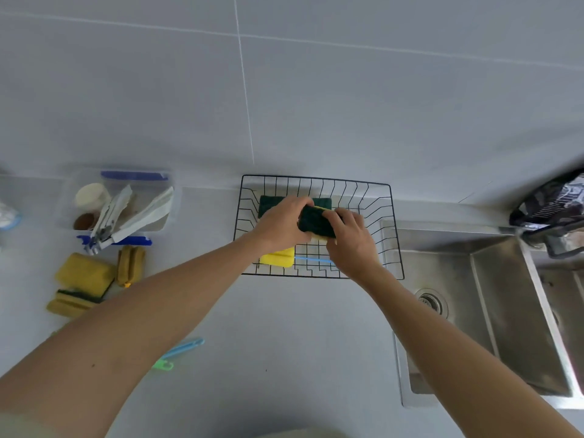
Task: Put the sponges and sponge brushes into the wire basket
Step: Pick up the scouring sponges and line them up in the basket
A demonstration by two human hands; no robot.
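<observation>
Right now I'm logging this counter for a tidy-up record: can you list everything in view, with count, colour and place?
wire basket: one, black, back of the counter beside the sink
sponges in basket: one yellow at the front, at least one dark green at the back, partly hidden
held sponge: one, dark green over yellow, above the basket
blue stick: one, on the basket floor
loose sponges: about three, yellow, one with a green layer, left counter
plastic handles: two, blue and green, front counter
clear container: one, blue clips, holding mixed utensils, left
sink: one, steel, right
dark bag: one, far right
hands: left hand and right hand, both gripping the held sponge
</observation>
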